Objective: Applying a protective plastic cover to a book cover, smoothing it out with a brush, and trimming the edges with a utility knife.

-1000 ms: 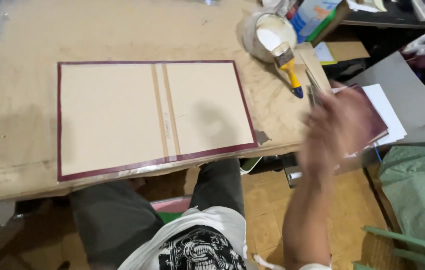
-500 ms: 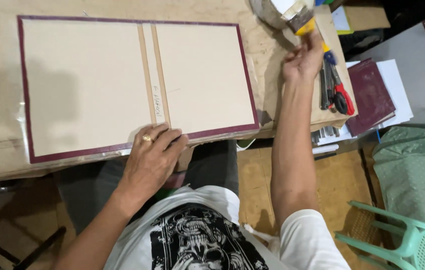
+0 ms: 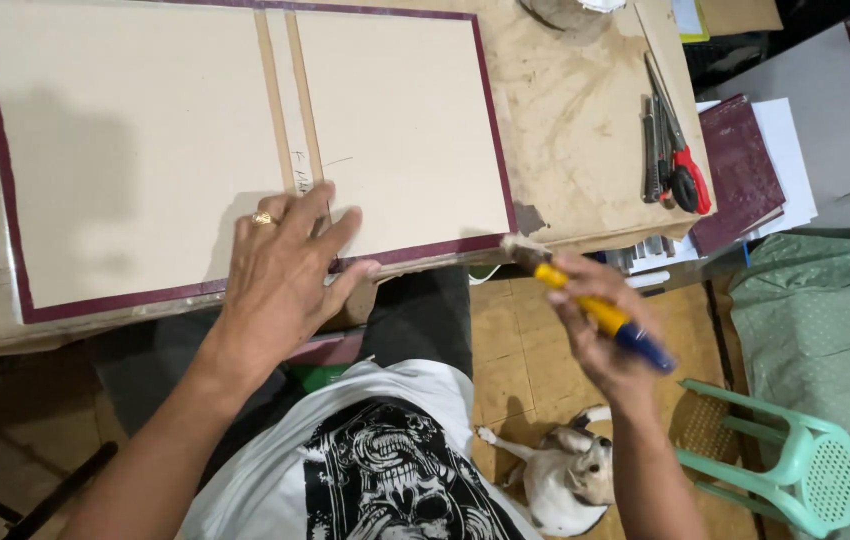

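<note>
An opened book cover [image 3: 145, 140] lies flat on the table: two tan boards and a narrow spine strip on maroon cloth that shows as a border. My left hand [image 3: 285, 270], with a ring on one finger, presses flat on its near edge by the spine. My right hand [image 3: 600, 335] holds a paintbrush [image 3: 585, 300] with a yellow and blue handle. Its bristles point at the cover's near right corner, just off the table edge.
Scissors with red handles and other metal tools [image 3: 670, 150] lie on the table's right side. A maroon book on white sheets [image 3: 745, 170] sits further right. A green plastic stool [image 3: 795, 460] and a small dog [image 3: 570, 475] are on the floor.
My right hand has come back from the far right of the table with the brush, now near the cover's near right corner. My left hand stays pressed on the cover.
</note>
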